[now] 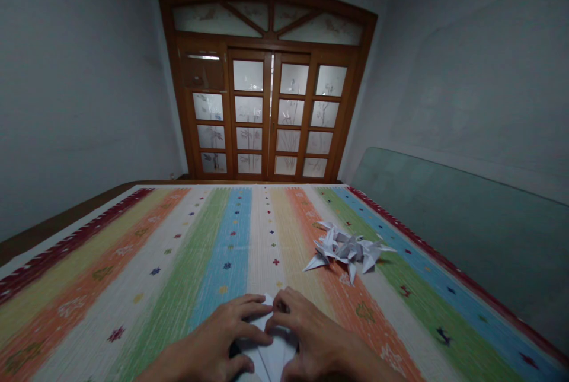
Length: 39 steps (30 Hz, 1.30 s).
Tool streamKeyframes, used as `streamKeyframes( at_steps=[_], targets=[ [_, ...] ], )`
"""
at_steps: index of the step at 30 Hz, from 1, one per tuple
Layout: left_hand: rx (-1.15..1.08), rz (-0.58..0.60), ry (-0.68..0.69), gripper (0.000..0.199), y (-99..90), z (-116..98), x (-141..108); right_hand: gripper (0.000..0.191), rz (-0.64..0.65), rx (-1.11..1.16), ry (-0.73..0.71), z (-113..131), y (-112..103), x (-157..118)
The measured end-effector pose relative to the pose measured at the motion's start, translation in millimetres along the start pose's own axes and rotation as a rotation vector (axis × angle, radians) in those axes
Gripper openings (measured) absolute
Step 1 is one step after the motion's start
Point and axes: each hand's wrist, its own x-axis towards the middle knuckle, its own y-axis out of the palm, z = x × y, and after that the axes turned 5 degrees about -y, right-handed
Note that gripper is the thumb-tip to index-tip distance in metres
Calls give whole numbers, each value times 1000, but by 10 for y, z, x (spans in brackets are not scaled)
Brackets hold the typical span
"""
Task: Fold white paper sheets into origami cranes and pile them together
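A sheet of white folded paper lies near the bottom middle, on the striped tablecloth, with creases running along it. From the left, my left hand presses on the paper, fingers bent over its upper part and thumb at its lower edge. My right hand bends over the other side, its fingertips pinching near the paper's top point. Both hands cover much of the sheet, and its lower end is cut off by the picture's edge. Farther off to the right sits a pile of several white folded paper cranes.
The striped tablecloth covers the surface to its far edge. A pale green board or headboard stands along the right side. Beyond are wooden doors with glass panes, between grey walls.
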Motion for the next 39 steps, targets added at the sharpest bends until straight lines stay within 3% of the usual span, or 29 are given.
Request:
streamKeyframes(
  at_steps=[15, 22, 27, 32, 39],
  targets=[
    [36, -67, 44, 44, 54, 59, 12, 81, 36, -63, -48, -14, 6, 10],
    [99, -94, 79, 32, 81, 109, 55, 80, 29, -103, -46, -44, 38, 31],
    [179, -196, 172, 19, 97, 141, 89, 78, -6, -110, -55, -32, 29, 37],
    [211, -309, 265, 22, 137, 139, 131, 68, -46, -82, -109, -37, -2, 31],
    [217, -383, 274, 25, 164, 112, 139, 80, -63, -57, -168, 3, -54, 41]
  ],
)
